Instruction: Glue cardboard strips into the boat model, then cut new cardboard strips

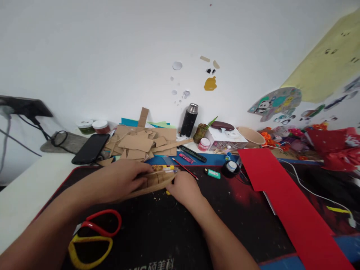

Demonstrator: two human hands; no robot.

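Note:
A long, narrow cardboard piece, boat-shaped with raised walls and small partitions inside, lies between my hands over the black mat. My left hand is closed on its left part, with fingers reaching over the wall into the hollow. At its right end my right hand grips the tip, its fingertips partly hidden. Just behind the piece are a yellow-and-white stick-like tool and a red pencil. Below my left forearm rest scissors with one red and one yellow handle loop.
Cardboard scraps are heaped along the wall, near a black phone. A black thermos, a utility knife and a green lighter are farther right. A long red sheet runs down the right side.

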